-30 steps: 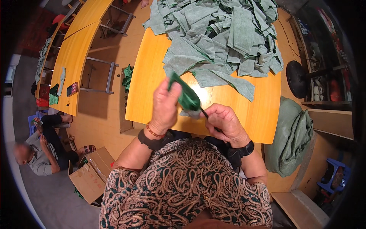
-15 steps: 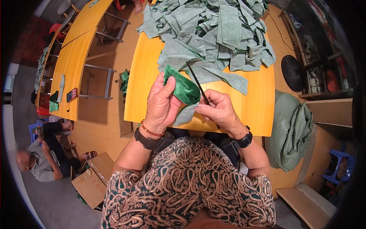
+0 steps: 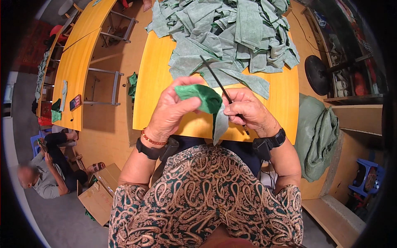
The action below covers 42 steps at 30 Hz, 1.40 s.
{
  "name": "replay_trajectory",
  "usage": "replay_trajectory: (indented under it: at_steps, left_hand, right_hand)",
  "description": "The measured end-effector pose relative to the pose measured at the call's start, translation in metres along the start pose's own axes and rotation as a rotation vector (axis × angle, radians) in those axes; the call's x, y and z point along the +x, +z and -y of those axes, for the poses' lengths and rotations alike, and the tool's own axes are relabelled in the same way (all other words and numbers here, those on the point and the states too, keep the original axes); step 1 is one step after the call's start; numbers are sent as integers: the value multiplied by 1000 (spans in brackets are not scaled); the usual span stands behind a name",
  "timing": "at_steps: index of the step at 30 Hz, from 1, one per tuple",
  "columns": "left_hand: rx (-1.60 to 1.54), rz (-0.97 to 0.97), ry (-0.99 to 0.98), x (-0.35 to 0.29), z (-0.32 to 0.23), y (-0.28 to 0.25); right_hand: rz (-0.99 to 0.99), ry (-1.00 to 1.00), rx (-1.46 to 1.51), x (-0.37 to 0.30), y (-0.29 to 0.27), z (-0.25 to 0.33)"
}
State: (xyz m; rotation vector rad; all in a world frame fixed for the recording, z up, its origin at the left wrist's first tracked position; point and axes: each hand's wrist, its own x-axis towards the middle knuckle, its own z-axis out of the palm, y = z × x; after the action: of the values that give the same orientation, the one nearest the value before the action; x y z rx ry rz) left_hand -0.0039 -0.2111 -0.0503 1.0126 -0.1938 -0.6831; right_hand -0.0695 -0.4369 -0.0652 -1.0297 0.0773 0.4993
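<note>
My left hand (image 3: 168, 105) is closed on a piece of green velvet fabric (image 3: 197, 96), its thumb pressed on the near side. The part turned right side out is bright green, and a pale grey-green tail (image 3: 221, 124) hangs from it. In my right hand (image 3: 250, 108) is a thin black stick (image 3: 215, 76), slanting up and to the left over the table. The thumb and forefinger of that hand also pinch the edge of the pale tail. Just beyond both hands lies a big heap of grey-green fabric pieces (image 3: 211, 45).
The heap rests on a yellow table (image 3: 155, 74). A large green bundle (image 3: 318, 140) stands at the right, with a black round fan (image 3: 317, 75) beyond it. At the left are another yellow table (image 3: 82, 53), a cardboard box (image 3: 97, 198) and a seated person (image 3: 49, 169).
My hands have drawn slightly apart. My right hand has moved right, pulling the pale tail with it, and the green piece has turned flatter. The stick's lower end now shows below my right hand.
</note>
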Motion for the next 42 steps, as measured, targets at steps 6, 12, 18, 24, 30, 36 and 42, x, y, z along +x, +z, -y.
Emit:
replay_trajectory:
  at_steps: [6, 12, 18, 24, 30, 36, 42]
  left_hand:
    - [-240, 31, -85, 2, 16, -19]
    - [-615, 104, -140, -1, 25, -14]
    - [-648, 91, -156, 0, 29, -12]
    - [-739, 99, -159, -5, 24, -4]
    - [-373, -48, -52, 0, 10, -37]
    - [612, -408, 350, -2, 18, -19]
    - [1063, -40, 483, 8, 24, -10]
  right_hand:
    - [-136, -16, -7, 8, -6, -11]
    - [-404, -224, -342, -5, 16, -13]
    - [-304, -357, -173, 19, 5, -44]
    - [-205, -208, -160, 28, 5, -49]
    - [-252, -145, 60, 15, 2, -41]
    - [-231, -140, 89, 3, 3, -19]
    - [-167, -49, 115, 0, 6, -12]
